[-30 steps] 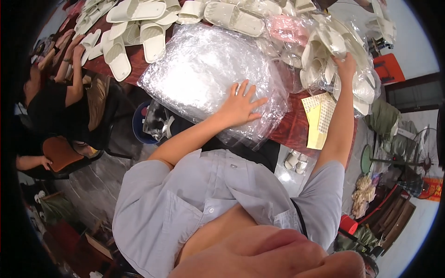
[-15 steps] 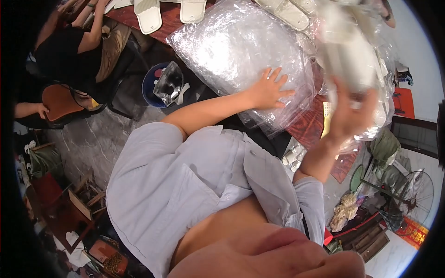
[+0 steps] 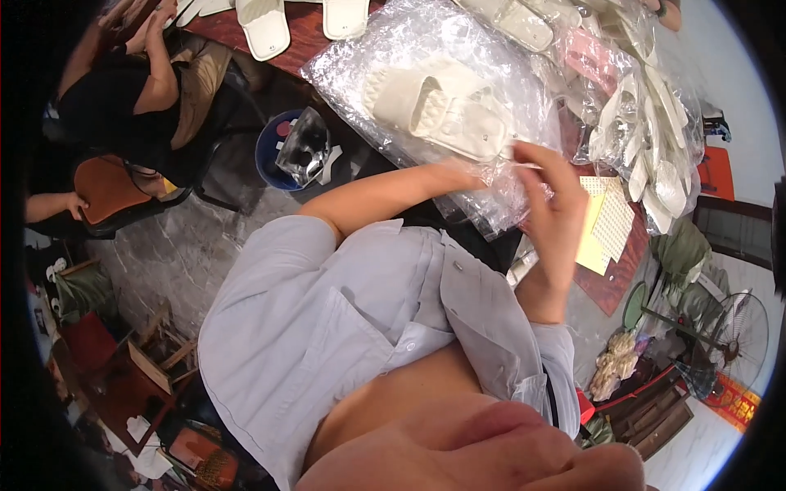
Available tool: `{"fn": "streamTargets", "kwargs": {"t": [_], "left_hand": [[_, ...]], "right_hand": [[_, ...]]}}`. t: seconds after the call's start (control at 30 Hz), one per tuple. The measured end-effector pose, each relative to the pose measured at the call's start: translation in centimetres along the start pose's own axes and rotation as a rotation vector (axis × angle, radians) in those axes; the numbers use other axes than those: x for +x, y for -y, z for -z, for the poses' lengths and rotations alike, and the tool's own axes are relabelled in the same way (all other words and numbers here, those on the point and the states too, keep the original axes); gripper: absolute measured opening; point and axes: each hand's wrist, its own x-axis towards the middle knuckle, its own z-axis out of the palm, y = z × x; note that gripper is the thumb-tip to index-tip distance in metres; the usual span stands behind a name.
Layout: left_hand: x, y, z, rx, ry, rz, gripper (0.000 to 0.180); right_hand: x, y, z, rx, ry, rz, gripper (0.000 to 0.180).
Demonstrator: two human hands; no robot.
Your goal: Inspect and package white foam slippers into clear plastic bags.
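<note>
In the head view, a stack of clear plastic bags (image 3: 463, 37) lies at the near edge of the red-brown tabletop (image 3: 610, 293), and everything else can be placed by it. The pair of cream slippers (image 3: 472, 124) rests on top of this stack, soles down and close together, heel ends toward the wearer's right hand (image 3: 555, 184); the flat plastic probably serves as a smooth bed that keeps them within reach of both hands.

The right hand is at the stack's near right side, fingers bent and fingertips by the heel of the closer slipper. I cannot tell whether it grips the slipper, pinches plastic or has let go. The left hand (image 3: 469, 174) is blurred at the stack's near edge, apparently over the plastic, as if to steady it; whether it grasps a bag cannot be made out.

Right of the stack, a heap of bagged cream slippers (image 3: 639, 131) leans together, with a bagged pink pair (image 3: 591, 57) at its upper left, seemingly bunched to save room. Nearer than that heap, yellow label sheets (image 3: 602, 229) overlap at the stack's right, likely for easy reach. Left of the stack, on the floor, stands a blue bucket (image 3: 266, 155) containing crumpled clear plastic (image 3: 304, 147).
</note>
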Motion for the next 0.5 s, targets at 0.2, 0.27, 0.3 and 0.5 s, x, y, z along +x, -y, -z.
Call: {"fn": "streamTargets", "kwargs": {"t": [0.2,0.27,0.3,0.5], "left_hand": [[0.5,-2.8,2.6,-0.148,0.259,-0.055,0.053],[0.8,-3.9,3.2,-0.19,0.344,-0.064,0.053],[0.8,-4.5,3.6,-0.211,0.382,-0.064,0.053],[-0.2,-6.5,2.6,-0.432,0.481,-0.518,0.054]], "right_hand": [[0.1,-6.3,3.3,-0.1,0.093,-0.134,0.018],[0.9,-7.8,2.8,-0.089,0.181,-0.102,0.021],[1.5,-8.1,2.4,-0.099,0.263,-0.023,0.021],[5.6,-8.9,1.3,-0.405,0.347,-0.174,0.062]]}}
